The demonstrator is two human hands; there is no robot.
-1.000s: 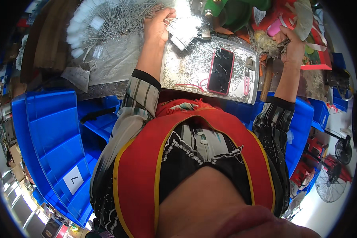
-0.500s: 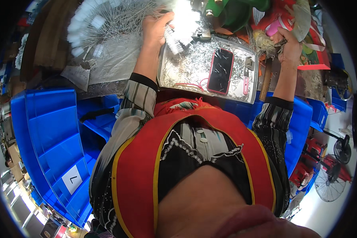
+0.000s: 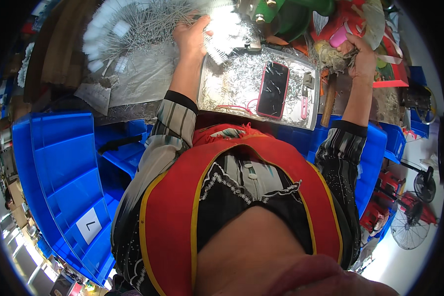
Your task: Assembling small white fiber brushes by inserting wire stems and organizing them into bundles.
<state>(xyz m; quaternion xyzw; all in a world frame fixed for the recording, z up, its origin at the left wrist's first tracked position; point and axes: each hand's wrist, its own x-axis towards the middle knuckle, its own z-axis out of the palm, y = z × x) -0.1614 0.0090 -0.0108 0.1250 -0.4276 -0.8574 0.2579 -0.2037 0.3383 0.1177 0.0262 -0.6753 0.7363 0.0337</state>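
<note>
The left hand (image 3: 191, 37) is closed around a bundle of white-tipped wire pieces (image 3: 222, 34), fingers curled over the near end so that the white tips fan out to the right of the knuckles, above the far-left corner of a shallow metal tray (image 3: 209, 96). More of the same pieces lie spread in a large grey-and-white heap (image 3: 123, 34) just to the left of that hand, on a sheet of grey plastic.

The right hand (image 3: 362, 59) is well apart from it, on the far side of the tray – clenched over a tuft of thin straw-coloured strands (image 3: 333, 55) that sticks out to the left of the fist. How tight the fingers press cannot be made out at this distance.

Between the two hands the tray is littered with short metal offcuts, and a phone in a pink case (image 3: 274, 90) lies face up in it (screen dark). A wooden handle (image 3: 328, 101) rests just beyond the tray's right edge, below the right hand. Blue plastic bins (image 3: 59, 167) stand to the person's left, below the bench.
</note>
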